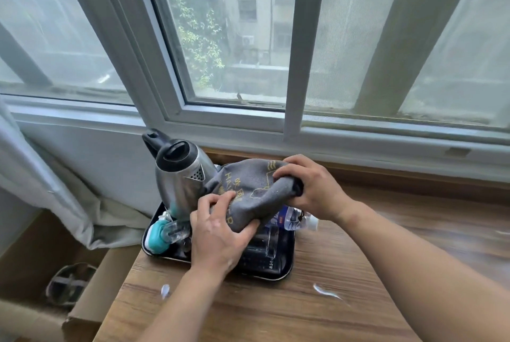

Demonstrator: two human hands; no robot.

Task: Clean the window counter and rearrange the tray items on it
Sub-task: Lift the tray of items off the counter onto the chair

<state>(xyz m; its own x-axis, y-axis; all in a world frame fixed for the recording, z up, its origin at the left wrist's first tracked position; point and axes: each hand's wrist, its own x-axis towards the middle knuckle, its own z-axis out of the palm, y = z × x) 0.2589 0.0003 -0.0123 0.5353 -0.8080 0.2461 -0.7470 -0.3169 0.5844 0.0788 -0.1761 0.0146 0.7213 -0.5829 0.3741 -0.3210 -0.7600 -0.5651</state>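
A grey cloth pouch [248, 189] with yellow lettering hangs above the black tray [278, 275] on the wooden window counter [276, 314]. My left hand [218, 234] grips its near lower end. My right hand [311, 184] grips its far right end, where something black shows inside. A steel kettle [179, 176] with a black lid stands at the tray's back left. A teal and white item [157, 236] and clear glasses [179, 231] lie at the tray's left. A plastic water bottle [295, 220] lies on the tray's right side, partly hidden by the pouch.
Small white scraps [165, 290] and a clear wrapper scrap [325, 292] lie on the counter in front of the tray. A curtain [55, 176] hangs at the left. A sandal [69, 283] sits on the floor beside a cardboard box [91, 305]. The window frame [292, 120] runs behind the counter.
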